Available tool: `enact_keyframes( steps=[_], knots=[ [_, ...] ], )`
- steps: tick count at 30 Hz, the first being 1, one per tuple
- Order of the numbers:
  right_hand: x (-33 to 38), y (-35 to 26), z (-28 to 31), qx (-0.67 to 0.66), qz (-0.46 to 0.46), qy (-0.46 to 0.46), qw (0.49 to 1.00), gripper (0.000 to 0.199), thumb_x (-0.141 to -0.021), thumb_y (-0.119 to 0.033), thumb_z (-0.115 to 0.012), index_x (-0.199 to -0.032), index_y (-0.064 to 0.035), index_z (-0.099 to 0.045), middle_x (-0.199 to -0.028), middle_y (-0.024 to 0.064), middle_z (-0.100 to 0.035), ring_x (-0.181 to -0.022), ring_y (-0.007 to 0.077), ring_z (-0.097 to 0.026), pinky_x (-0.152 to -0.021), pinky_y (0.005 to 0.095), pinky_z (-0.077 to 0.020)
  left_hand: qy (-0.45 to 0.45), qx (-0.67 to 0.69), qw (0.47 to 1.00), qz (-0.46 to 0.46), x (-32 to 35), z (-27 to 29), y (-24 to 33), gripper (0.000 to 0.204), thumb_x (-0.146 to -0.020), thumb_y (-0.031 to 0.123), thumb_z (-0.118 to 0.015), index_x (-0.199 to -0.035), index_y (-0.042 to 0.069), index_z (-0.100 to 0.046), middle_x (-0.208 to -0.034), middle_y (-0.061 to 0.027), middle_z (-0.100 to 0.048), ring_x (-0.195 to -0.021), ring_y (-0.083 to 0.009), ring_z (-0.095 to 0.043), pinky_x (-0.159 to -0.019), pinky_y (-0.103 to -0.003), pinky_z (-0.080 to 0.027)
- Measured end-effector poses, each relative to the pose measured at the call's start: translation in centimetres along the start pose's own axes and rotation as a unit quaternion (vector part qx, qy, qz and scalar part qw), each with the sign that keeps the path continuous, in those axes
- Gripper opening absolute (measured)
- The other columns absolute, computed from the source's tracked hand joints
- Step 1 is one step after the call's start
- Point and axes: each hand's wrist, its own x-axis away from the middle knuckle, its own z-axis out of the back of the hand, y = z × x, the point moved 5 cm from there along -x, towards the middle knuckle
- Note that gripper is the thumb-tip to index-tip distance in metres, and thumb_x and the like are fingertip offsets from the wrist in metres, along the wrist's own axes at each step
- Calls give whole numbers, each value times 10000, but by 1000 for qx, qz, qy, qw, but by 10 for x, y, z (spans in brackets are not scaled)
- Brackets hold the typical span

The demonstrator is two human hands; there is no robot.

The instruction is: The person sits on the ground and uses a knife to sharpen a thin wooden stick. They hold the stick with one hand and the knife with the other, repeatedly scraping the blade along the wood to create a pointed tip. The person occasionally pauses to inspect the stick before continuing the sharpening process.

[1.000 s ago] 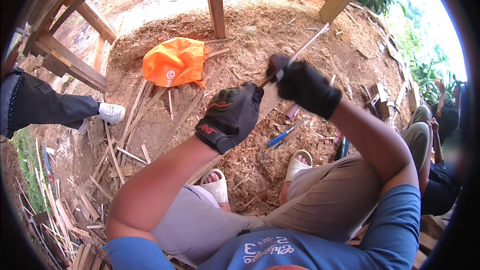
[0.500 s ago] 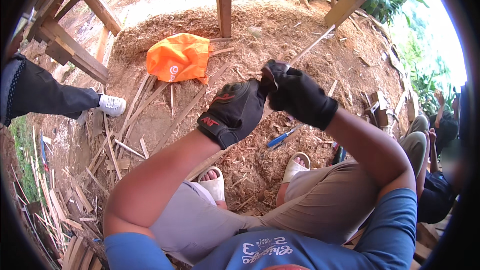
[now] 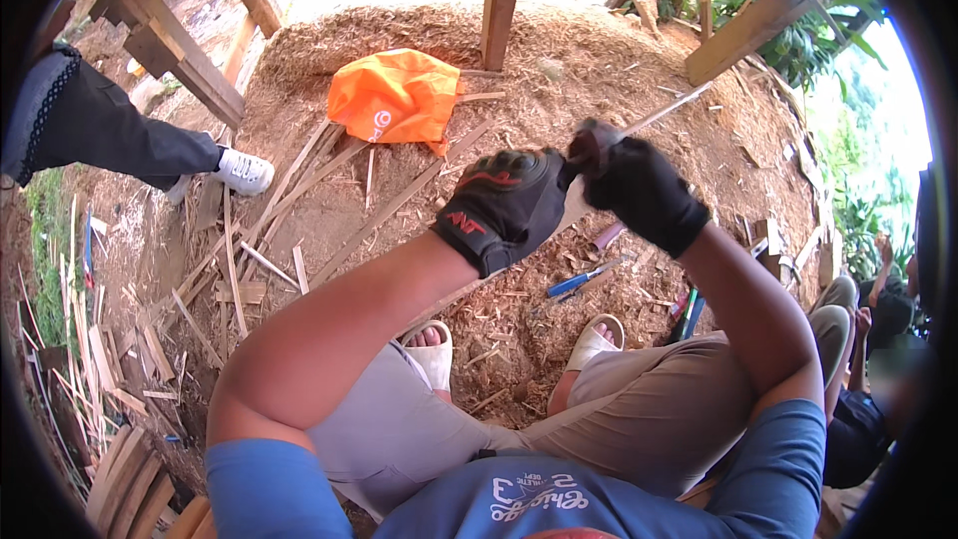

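Both my hands wear black gloves and meet in front of me over a long thin wooden strip (image 3: 667, 114). The strip slants from between my legs up to the far right, passing under the gloves. My left hand (image 3: 509, 202) has its fingers curled in beside the right one. Closed around the strip is my right hand (image 3: 644, 190). A small dark reddish-brown piece (image 3: 593, 146) shows at the fingers where the hands meet; blur hides what it is. Below them a blue-handled tool (image 3: 577, 283) lies on the shavings, near a pinkish tube-like piece (image 3: 608, 235).
An orange bag (image 3: 394, 98) lies ahead on the wood shavings. Wooden posts (image 3: 502, 5) stand beyond it. A person's leg with a white shoe (image 3: 244, 172) is at left, near scattered wood strips (image 3: 100, 339). A green-and-black tool (image 3: 687, 315) lies by my right knee; another person sits at far right.
The view has shifted, so the ground things sit further right. My hands stay together, and the strip's far end has dipped toward me.
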Motion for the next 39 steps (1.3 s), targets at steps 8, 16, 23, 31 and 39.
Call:
enact_keyframes(
  steps=[8, 16, 23, 31, 39],
  knots=[
    [1, 1, 52, -345, -7, 91, 934, 58, -1038, -96, -520, -1089, -102, -545, -936, -15, -578, -650, 96, -519, -595, 277, -437, -7, 5, 1000, 7, 7, -7, -1, 268, -1071, 279, -500, -985, 56, -621, -814, -216, -712, -773, -437, -700, -682, -554, -539],
    [18, -34, 84, 460, 140, 168, 861, 136, -969, -19, -547, -1068, -46, -637, -866, 57, -649, -798, 171, -673, -689, 299, -546, 8, 54, 997, -55, -1, 3, 1, 222, -1008, 231, -543, -994, 43, -661, -874, -220, -729, -828, -419, -721, -751, -541, -561],
    [18, -43, 54, 727, 162, 105, 659, 249, -899, -13, -619, -1140, -64, -659, -959, 48, -689, -858, 193, -723, -786, 341, -595, 5, 58, 998, -38, 9, 20, 0, 260, -1004, 293, -564, -995, 64, -687, -891, -208, -737, -816, -405, -727, -765, -532, -569],
    [14, -55, 43, 346, 156, 54, 924, 170, -1003, -44, -553, -1166, -20, -594, -1004, 146, -717, -841, 251, -709, -730, 360, -568, 28, 75, 996, -46, -2, 28, 1, 252, -943, 267, -593, -939, 61, -737, -890, -203, -755, -840, -389, -749, -783, -496, -596],
    [19, -45, 83, -46, 117, 86, 988, 221, -1009, -43, -487, -1214, 2, -558, -1030, 13, -582, -823, 101, -603, -691, 254, -506, 48, 16, 997, -66, 6, 30, 11, 122, -996, 111, -538, -966, 35, -628, -790, -201, -673, -729, -420, -681, -668, -526, -530]
  ],
)
